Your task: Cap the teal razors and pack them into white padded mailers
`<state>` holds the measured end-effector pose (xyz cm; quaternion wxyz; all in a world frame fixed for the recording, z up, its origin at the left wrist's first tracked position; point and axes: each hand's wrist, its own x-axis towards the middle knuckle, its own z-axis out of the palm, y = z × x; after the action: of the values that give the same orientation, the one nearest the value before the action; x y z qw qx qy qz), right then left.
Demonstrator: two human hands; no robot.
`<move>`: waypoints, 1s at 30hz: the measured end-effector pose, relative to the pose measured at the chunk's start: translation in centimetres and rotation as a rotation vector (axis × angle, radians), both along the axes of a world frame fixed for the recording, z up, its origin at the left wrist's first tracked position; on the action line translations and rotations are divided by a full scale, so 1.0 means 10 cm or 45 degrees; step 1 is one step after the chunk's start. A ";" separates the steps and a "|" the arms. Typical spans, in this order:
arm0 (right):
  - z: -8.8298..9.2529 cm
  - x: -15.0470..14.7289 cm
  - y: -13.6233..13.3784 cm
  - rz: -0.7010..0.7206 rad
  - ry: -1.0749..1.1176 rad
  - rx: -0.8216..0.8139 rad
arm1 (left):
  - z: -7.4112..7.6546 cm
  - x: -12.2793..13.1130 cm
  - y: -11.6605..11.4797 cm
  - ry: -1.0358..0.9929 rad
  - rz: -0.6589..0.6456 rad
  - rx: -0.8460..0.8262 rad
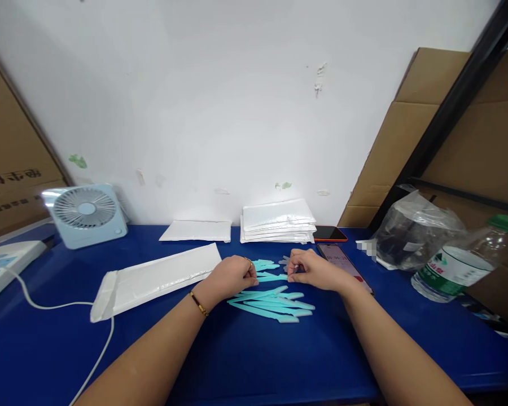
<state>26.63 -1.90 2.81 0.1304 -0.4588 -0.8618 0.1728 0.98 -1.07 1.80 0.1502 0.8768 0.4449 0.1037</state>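
My left hand (236, 276) and my right hand (308, 269) pinch the two ends of a turquoise eyebrow razor (273, 277) just above the table. Closer to me, several more turquoise razors (275, 304) lie in a loose fanned pile, their pale ends pointing right. Behind my fingers sits another small group of turquoise razors (265, 264). Beside it, partly covered by my right hand, are greyish pieces (284, 261) too small to make out. A long white padded mailer (161, 279) lies to the left of my left hand, its flap end toward me.
White mailers (277, 223) are stacked by the wall, with another white mailer (197, 230) left of them. A phone (342, 262) showing a timer lies right of my right hand. A fan (87, 214), a power strip (11, 262) with a cable, and a water bottle (457, 265) flank the blue table.
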 end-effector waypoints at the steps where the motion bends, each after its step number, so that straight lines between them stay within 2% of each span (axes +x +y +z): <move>1: -0.01 0.02 0.02 -0.025 -0.001 0.028 | 0.00 -0.03 0.03 0.007 0.029 0.021; 5: -0.02 0.09 0.06 -0.174 0.058 0.104 | 0.04 -0.16 0.11 0.006 0.200 0.098; 7: -0.01 0.07 0.04 -0.165 0.103 0.102 | 0.07 -0.17 0.10 -0.024 0.228 0.108; 9: 0.01 0.00 0.00 -0.066 0.105 0.077 | 0.10 -0.14 0.05 -0.058 0.189 0.089; 12: 0.01 -0.14 -0.07 0.091 0.037 0.051 | 0.12 -0.05 -0.06 -0.063 0.027 -0.012; 15: -0.02 -0.25 -0.08 0.168 -0.013 0.050 | 0.09 0.04 -0.13 -0.016 -0.088 -0.068; 22: -0.05 -0.30 -0.06 0.187 -0.032 0.115 | 0.04 0.07 -0.09 0.063 -0.061 0.104; 30: 0.00 0.01 0.04 -0.066 0.066 0.193 | 0.10 -0.07 0.05 0.036 0.151 0.189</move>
<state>26.77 -1.47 2.84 0.1915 -0.4652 -0.8565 0.1156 0.24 -0.53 2.77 0.0723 0.8590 0.4892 0.1326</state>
